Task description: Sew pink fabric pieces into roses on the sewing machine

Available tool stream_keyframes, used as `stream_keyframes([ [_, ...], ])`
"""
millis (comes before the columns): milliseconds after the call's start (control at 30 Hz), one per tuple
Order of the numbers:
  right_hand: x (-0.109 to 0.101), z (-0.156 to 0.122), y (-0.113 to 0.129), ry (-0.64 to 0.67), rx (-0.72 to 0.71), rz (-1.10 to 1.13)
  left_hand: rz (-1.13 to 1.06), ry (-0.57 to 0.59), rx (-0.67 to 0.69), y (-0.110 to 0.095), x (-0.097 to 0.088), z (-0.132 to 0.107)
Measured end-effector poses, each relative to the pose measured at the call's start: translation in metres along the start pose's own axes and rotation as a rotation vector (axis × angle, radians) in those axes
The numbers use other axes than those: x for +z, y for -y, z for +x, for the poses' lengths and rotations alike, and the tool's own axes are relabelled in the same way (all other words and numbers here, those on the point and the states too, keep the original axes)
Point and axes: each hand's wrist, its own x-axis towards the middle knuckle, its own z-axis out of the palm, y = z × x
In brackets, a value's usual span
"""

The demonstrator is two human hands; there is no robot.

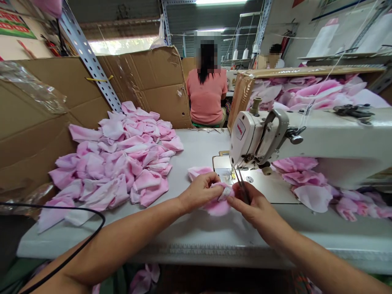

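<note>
Your left hand was clamped on a pink fabric piece, and your right hand pinched its other side while gripping a two-pronged metal tool. The piece was near the front edge of the surface, before the sewing machine. A fabric heap spread toward the left edge; a cardboard panel stood at the back edge.

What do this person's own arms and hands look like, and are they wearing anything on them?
Both the left hand and the right hand are bare: no gloves, and no watch or bracelet shows. No sleeves are in view either. A thin black cable loops in front of the left arm.
</note>
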Motion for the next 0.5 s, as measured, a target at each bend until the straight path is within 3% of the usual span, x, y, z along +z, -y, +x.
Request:
stream_keyframes([
  [100,0.005,0.003,-0.003,-0.064,0.021,0.055,0.022,-0.001,0.037,0.0,0.0,0.002],
  [233,0.007,0.001,-0.006,-0.048,-0.014,0.087,0.084,0.013,0.054,-0.001,-0.001,0.003],
  [500,-0.006,-0.004,-0.003,0.14,0.043,0.021,0.361,0.164,0.023,0.001,-0.005,0.026],
])
